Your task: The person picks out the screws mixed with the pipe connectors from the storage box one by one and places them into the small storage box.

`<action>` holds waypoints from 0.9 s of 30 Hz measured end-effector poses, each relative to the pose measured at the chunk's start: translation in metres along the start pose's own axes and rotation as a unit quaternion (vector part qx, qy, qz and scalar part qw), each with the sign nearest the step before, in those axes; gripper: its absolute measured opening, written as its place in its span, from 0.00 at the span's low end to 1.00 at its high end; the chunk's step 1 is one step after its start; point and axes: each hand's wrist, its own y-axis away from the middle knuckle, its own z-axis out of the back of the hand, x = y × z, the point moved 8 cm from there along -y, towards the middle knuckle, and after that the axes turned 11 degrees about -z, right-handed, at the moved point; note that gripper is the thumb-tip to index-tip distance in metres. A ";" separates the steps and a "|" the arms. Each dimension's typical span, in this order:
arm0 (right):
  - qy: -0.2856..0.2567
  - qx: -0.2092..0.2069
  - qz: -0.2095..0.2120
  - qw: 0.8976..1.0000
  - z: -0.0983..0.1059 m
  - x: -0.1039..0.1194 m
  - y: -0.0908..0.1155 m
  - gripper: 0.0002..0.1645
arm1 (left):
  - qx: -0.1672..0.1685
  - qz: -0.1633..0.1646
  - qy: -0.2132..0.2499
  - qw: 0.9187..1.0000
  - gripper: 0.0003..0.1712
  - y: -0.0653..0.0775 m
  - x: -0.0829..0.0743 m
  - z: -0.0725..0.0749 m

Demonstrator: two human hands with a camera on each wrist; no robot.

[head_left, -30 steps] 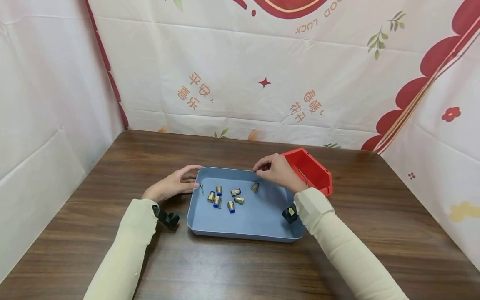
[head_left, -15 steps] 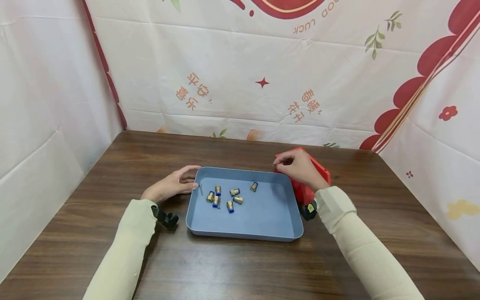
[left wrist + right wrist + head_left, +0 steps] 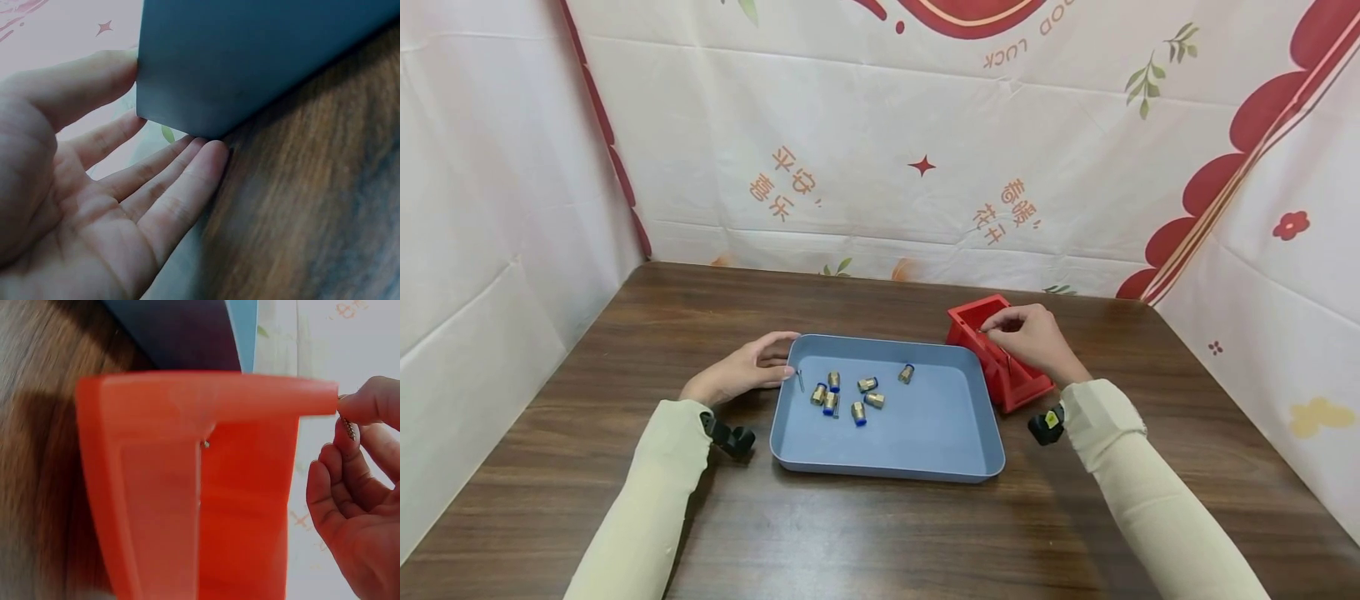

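A blue tray (image 3: 925,429) lies on the wooden table and holds several brass fittings with blue ends (image 3: 850,398) and one small screw (image 3: 801,380) by its left wall. My left hand (image 3: 775,360) rests with straight fingers against the tray's far left corner; the left wrist view shows the open palm (image 3: 125,181) beside the tray wall (image 3: 250,56). My right hand (image 3: 1000,331) hovers over the red bin (image 3: 1011,387) and pinches a small screw (image 3: 347,429) between thumb and finger at the bin's rim (image 3: 206,394). Another small screw (image 3: 205,444) lies inside the bin.
The red bin stands just right of the tray's far right corner. White printed cloth walls close the table at the back and on both sides. Bare wood lies in front of the tray and to the far left and right.
My right hand has moved right from the tray's far edge to above the red bin, keeping its pinch. The left hand has stayed at the tray's corner.
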 end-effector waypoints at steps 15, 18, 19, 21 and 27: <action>0.013 0.004 -0.034 0.999 0.002 -0.020 -0.003 0.15 | -0.005 -0.003 -0.023 1.000 0.38 0.000 0.000 0.001; 0.018 0.011 -0.038 0.999 0.001 -0.021 -0.003 0.17 | -0.004 -0.005 -0.028 1.000 0.38 0.000 -0.001 0.001; 0.019 0.014 -0.038 0.999 0.001 -0.021 -0.003 0.17 | -0.003 -0.005 -0.026 1.000 0.38 0.000 0.000 0.001; 0.021 0.015 -0.038 0.999 0.000 -0.021 -0.002 0.18 | -0.003 -0.005 -0.019 1.000 0.37 0.000 0.000 0.000; 0.018 0.018 -0.037 0.999 0.001 -0.018 -0.002 0.19 | -0.003 0.000 -0.007 1.000 0.38 -0.001 0.001 0.000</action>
